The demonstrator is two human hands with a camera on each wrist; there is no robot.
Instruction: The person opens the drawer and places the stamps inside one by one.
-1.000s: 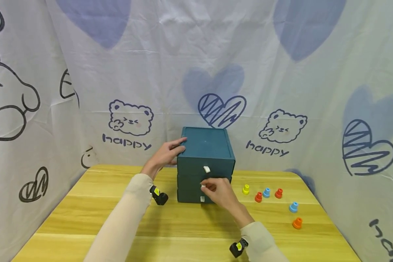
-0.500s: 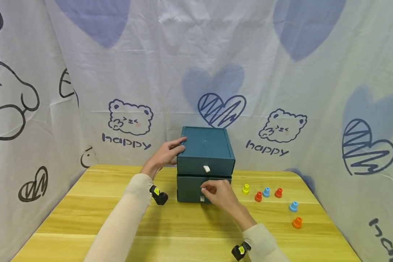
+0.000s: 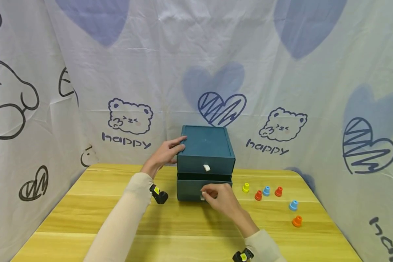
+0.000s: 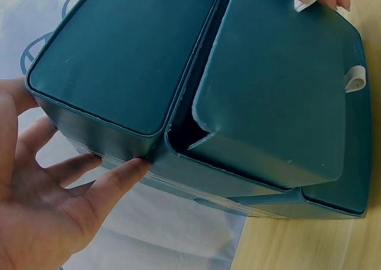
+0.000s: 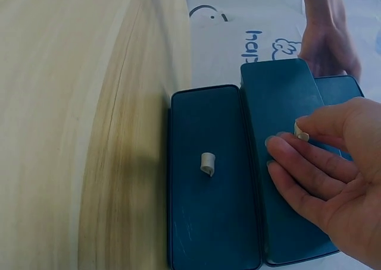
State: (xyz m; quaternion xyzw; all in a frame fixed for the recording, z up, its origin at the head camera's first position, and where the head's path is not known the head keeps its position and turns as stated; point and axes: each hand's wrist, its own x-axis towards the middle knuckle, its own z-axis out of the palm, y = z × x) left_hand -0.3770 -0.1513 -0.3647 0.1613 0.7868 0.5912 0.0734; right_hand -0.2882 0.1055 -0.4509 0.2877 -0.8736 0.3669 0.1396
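Observation:
A dark teal cabinet (image 3: 206, 142) with three stacked drawers stands on the table. Its middle drawer (image 4: 268, 91) is pulled partly out, leaving a dark gap above its front edge. Thumb and forefinger of my right hand (image 3: 221, 198) pinch that drawer's white pull tab (image 5: 301, 133). Against the cabinet's left side and top edge rests my left hand (image 3: 163, 154), its fingers spread and fairly straight in the left wrist view. The top drawer (image 4: 125, 50) and the bottom drawer (image 5: 208, 222) are closed, each with a white loop tab.
Right of the cabinet, several small stepped cone-shaped pieces stand on the wooden table (image 3: 118, 218): a yellow piece (image 3: 246, 187), red ones, blue ones and an orange piece (image 3: 297, 221). A printed white cloth (image 3: 183, 54) hangs behind and on both sides.
The middle drawer has slid out from closed toward me, with my right hand drawing its tab nearer and slightly lower. My left hand has stayed against the cabinet.

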